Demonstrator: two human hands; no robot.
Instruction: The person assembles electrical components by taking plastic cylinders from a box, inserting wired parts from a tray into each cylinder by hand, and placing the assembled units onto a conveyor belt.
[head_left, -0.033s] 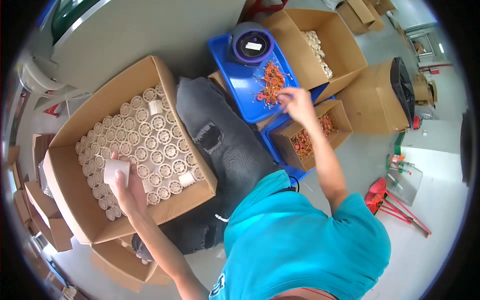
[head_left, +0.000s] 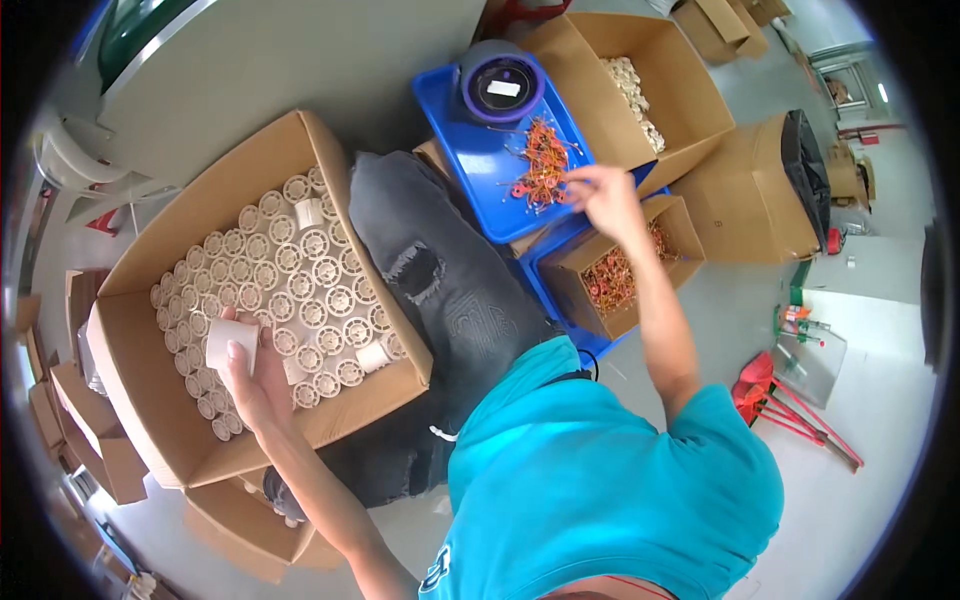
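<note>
My left hand [head_left: 262, 375] is closed around a white plastic cylinder [head_left: 230, 346], its thumb pressed on the side. It is over a large cardboard box [head_left: 143, 345] holding rows of white round plastic parts [head_left: 313, 314] with spoked ends. A few of these lie on their sides. My right hand [head_left: 608, 205] is at the right edge of a blue tray [head_left: 475, 170], fingers pinched beside a pile of small red and orange wired parts [head_left: 545, 165]. Whatever sits between those fingertips is too small to make out.
On the tray's far end stands a round purple-rimmed container [head_left: 503, 88]. A small carton [head_left: 640, 280] of more wired parts is right of the tray, below my right forearm. Behind it, an open carton [head_left: 690, 95] contains pale pieces. A black-lined carton [head_left: 750, 190] stands farther right.
My right hand has shifted slightly to the right, its fingers drawing back a little from the pile. My left hand keeps its hold on the white cylinder.
</note>
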